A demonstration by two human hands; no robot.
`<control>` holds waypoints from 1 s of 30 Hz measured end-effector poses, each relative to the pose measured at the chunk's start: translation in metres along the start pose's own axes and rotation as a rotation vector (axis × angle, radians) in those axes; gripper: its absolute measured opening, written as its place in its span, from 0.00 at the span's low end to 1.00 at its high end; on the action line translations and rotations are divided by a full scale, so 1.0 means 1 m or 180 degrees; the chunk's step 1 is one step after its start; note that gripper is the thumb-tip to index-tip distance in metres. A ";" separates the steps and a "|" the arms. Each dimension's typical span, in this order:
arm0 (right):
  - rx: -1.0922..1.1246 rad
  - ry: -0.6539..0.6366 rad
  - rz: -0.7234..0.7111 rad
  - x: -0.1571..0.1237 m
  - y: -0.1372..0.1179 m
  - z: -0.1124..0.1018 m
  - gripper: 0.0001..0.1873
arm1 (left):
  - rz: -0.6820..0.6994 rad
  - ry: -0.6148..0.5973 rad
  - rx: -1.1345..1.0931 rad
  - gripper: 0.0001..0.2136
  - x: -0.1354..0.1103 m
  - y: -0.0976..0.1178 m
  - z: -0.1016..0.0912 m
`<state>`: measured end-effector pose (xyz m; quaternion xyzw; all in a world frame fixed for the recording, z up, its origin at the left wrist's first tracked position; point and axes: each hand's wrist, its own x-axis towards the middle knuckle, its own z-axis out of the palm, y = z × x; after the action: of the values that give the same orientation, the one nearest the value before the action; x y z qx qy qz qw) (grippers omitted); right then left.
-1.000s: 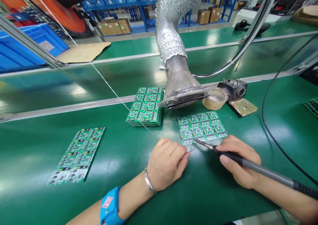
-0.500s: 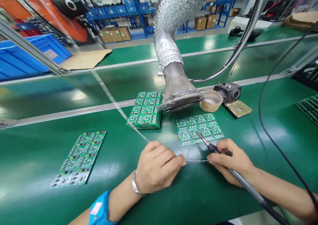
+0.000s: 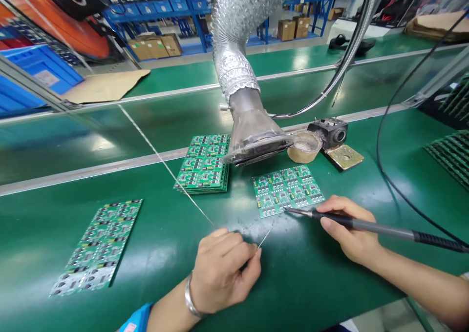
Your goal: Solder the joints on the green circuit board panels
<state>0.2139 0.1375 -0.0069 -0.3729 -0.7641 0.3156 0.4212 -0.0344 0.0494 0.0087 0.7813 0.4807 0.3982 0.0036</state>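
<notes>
My left hand [image 3: 223, 268] is closed in a pinch on a thin solder wire [image 3: 164, 166], whose free end points up toward a green circuit board panel [image 3: 287, 189] on the green mat. My right hand [image 3: 348, 232] grips a soldering iron [image 3: 370, 227] like a pen. The iron's tip touches the panel's near edge. The wire runs from my left hand up and away to the left.
A stack of green panels [image 3: 203, 168] lies behind my left hand, and a single panel [image 3: 98, 246] lies at the left. A silver fume duct [image 3: 249, 122] hangs over the work spot. A tan round pot [image 3: 304, 146] and an iron stand [image 3: 330, 132] sit behind. More boards [image 3: 449, 154] lie at right.
My right hand let go of the wire's end and swung the iron's tip down to the panel's near edge. My left hand drew back toward me, and the wire end now points up.
</notes>
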 end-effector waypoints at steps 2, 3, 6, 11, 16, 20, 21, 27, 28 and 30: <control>-0.0048 -0.0014 0.0057 0.000 0.001 0.000 0.05 | 0.0084 -0.0008 0.0131 0.07 0.002 -0.003 0.000; -0.0063 -0.0029 0.0097 0.000 0.000 0.000 0.05 | 0.0107 -0.0037 0.0149 0.07 0.002 -0.003 0.000; -0.0083 -0.0096 0.0154 0.001 0.000 0.000 0.04 | 0.0136 -0.0099 0.0146 0.07 0.003 -0.001 0.002; -0.0123 -0.0160 0.0120 0.001 -0.001 -0.001 0.04 | 0.0139 -0.0148 0.0096 0.07 0.003 0.001 0.002; -0.0184 -0.0204 0.0180 0.001 -0.001 0.000 0.04 | 0.0111 -0.0188 0.0112 0.06 0.003 -0.002 0.004; -0.0125 -0.0212 0.0204 0.001 -0.002 0.000 0.04 | 0.0090 -0.0256 0.0198 0.06 0.001 -0.005 0.006; -0.0108 -0.0198 0.0205 0.001 -0.002 0.000 0.04 | 0.0090 -0.0274 0.0209 0.06 0.001 -0.005 0.006; 0.0036 0.0058 0.0200 0.000 -0.002 -0.002 0.03 | 0.0152 -0.0226 0.0172 0.05 0.004 -0.002 0.007; 0.0041 0.0061 0.0214 0.000 -0.001 -0.002 0.03 | 0.0163 -0.0230 0.0186 0.05 0.005 -0.001 0.007; 0.0044 0.0033 0.0235 0.000 -0.001 -0.002 0.03 | 0.0186 -0.0244 0.0228 0.06 0.006 -0.001 0.009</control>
<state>0.2158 0.1372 -0.0054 -0.3995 -0.7455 0.3343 0.4158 -0.0282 0.0579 0.0065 0.8093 0.4712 0.3504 -0.0175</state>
